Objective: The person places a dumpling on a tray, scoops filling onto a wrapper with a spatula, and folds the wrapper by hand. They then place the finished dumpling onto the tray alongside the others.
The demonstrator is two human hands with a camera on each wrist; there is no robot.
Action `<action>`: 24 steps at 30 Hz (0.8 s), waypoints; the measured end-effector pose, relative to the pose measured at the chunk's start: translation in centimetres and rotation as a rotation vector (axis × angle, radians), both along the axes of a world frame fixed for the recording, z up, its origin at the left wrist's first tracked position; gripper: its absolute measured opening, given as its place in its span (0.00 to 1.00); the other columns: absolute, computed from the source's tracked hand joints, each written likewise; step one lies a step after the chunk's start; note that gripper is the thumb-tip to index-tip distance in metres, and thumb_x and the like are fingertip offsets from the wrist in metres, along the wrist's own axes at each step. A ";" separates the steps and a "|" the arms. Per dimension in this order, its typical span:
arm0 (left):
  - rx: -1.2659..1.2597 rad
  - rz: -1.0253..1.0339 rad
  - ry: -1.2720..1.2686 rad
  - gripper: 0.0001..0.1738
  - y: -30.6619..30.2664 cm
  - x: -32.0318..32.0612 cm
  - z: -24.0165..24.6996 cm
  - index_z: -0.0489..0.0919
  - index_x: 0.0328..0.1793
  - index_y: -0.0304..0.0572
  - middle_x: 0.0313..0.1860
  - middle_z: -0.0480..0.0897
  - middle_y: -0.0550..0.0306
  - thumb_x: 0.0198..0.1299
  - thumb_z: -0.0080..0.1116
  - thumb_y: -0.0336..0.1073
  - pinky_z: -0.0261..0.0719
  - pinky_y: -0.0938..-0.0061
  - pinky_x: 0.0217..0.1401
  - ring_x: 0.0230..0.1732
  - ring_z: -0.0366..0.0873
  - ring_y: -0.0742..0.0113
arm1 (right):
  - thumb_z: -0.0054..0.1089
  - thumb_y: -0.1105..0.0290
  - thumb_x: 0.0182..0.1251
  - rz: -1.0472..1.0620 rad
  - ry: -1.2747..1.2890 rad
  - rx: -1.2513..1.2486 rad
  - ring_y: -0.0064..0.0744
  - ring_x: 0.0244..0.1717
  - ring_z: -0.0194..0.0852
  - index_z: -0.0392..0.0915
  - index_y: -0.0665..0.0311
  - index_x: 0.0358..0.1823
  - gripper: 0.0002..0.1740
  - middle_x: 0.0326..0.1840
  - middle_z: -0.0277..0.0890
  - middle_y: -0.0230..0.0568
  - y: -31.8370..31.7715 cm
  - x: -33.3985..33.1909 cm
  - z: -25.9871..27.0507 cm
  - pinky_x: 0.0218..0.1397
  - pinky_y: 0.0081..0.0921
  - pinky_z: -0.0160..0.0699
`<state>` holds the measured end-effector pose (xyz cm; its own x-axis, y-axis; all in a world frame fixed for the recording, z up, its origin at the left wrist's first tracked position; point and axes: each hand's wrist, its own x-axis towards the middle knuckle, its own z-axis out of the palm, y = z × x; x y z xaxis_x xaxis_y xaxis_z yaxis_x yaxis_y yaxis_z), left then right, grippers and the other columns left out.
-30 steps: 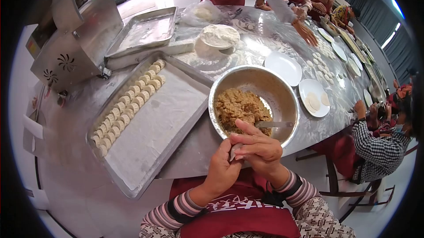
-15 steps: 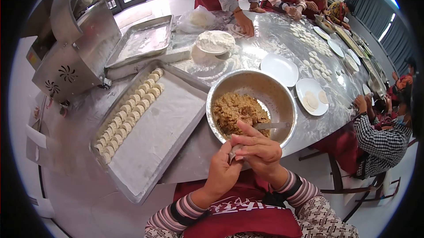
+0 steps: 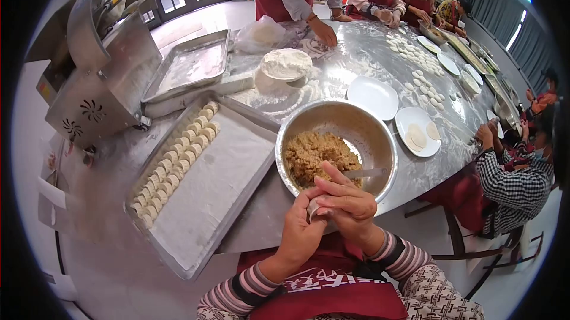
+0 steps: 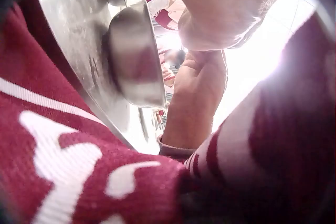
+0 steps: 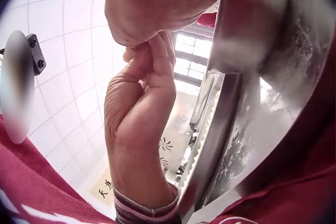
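Note:
Both hands meet above the near edge of a steel bowl. Between them is a dumpling, a pale bit of dough mostly hidden by the fingers. My left hand grips it from the left, thumb and forefinger closed about it. My right hand pinches it from the right, its fingers lapping over the left ones. Brown minced filling fills the left part of the bowl, and a metal handle sticks out of it. In the right wrist view the left hand meets the right hand.
A paper-lined tray with rows of finished dumplings lies left. Right of the bowl are a plate of round wrappers and a bare white plate. Behind stand a bowl of flour and a steel machine. Several people work around the table.
The head view has shifted a little. My hands stay together round the dumpling, with only small finger movement. The person opposite has drawn an outstretched arm back to the left, down to the table.

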<state>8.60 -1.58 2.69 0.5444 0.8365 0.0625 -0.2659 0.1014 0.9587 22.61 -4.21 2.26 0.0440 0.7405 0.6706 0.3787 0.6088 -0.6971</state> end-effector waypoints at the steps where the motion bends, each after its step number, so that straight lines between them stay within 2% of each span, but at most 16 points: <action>1: 0.023 0.013 -0.010 0.18 0.1 0.1 -0.1 0.69 0.60 0.34 0.51 0.77 0.57 0.63 0.53 0.24 0.73 0.80 0.55 0.51 0.74 0.75 | 0.71 0.78 0.49 -0.049 0.049 -0.035 0.52 0.73 0.56 0.84 0.65 0.45 0.17 0.60 0.75 0.50 -0.2 -0.3 0.6 0.71 0.41 0.62; 4: -0.080 -0.008 -0.099 0.18 0.0 0.1 0.2 0.70 0.60 0.36 0.50 0.76 0.59 0.64 0.54 0.25 0.73 0.82 0.54 0.50 0.73 0.76 | 0.70 0.76 0.51 -0.088 0.149 -0.072 0.52 0.73 0.57 0.84 0.65 0.44 0.16 0.61 0.75 0.49 -0.6 -0.5 0.4 0.71 0.42 0.61; 6: -0.045 -0.005 -0.057 0.18 0.0 0.2 -0.1 0.69 0.60 0.36 0.50 0.76 0.59 0.64 0.55 0.26 0.73 0.82 0.53 0.50 0.73 0.77 | 0.70 0.75 0.52 -0.078 0.202 -0.078 0.53 0.73 0.57 0.84 0.65 0.45 0.16 0.62 0.74 0.49 -0.6 -0.3 -0.4 0.71 0.42 0.61; 8: -0.012 0.001 -0.013 0.18 -0.1 0.2 -0.1 0.69 0.60 0.37 0.50 0.76 0.59 0.65 0.56 0.27 0.73 0.83 0.53 0.50 0.73 0.78 | 0.69 0.73 0.54 -0.122 0.089 -0.007 0.55 0.74 0.54 0.84 0.64 0.46 0.16 0.64 0.72 0.49 -0.5 0.0 -1.2 0.72 0.42 0.59; 11: -0.099 -0.002 0.001 0.19 -0.1 0.2 0.2 0.69 0.60 0.37 0.50 0.76 0.59 0.64 0.56 0.26 0.73 0.83 0.52 0.50 0.73 0.78 | 0.69 0.73 0.54 -0.156 -0.034 0.011 0.55 0.74 0.53 0.84 0.64 0.45 0.15 0.64 0.72 0.48 -0.2 0.1 -0.9 0.72 0.43 0.57; 14: -0.154 0.006 -0.124 0.19 0.1 0.3 0.0 0.68 0.61 0.37 0.50 0.76 0.59 0.65 0.56 0.26 0.73 0.84 0.51 0.49 0.73 0.78 | 0.70 0.72 0.53 -0.237 0.105 0.001 0.53 0.74 0.54 0.85 0.64 0.43 0.14 0.62 0.74 0.47 -0.3 -0.7 -0.1 0.72 0.42 0.58; 20: -0.164 -0.015 -0.097 0.19 0.0 0.5 -0.2 0.68 0.62 0.37 0.50 0.76 0.59 0.66 0.55 0.27 0.73 0.83 0.52 0.50 0.74 0.78 | 0.70 0.68 0.54 -0.252 -0.023 -0.001 0.52 0.74 0.55 0.85 0.65 0.44 0.16 0.63 0.73 0.45 -0.3 0.1 -1.2 0.73 0.41 0.56; 24: -0.217 -0.013 -0.153 0.19 0.1 0.4 0.1 0.67 0.62 0.37 0.50 0.75 0.60 0.66 0.54 0.26 0.73 0.85 0.51 0.49 0.73 0.78 | 0.70 0.69 0.54 -0.291 -0.035 -0.018 0.52 0.74 0.55 0.85 0.65 0.43 0.15 0.62 0.75 0.45 -0.3 -0.5 -0.1 0.73 0.40 0.55</action>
<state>8.97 -1.47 2.74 0.5535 0.8322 -0.0348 -0.4035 0.3045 0.8628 22.11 -4.55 2.12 0.2331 0.7117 0.6627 0.5598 0.4590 -0.6899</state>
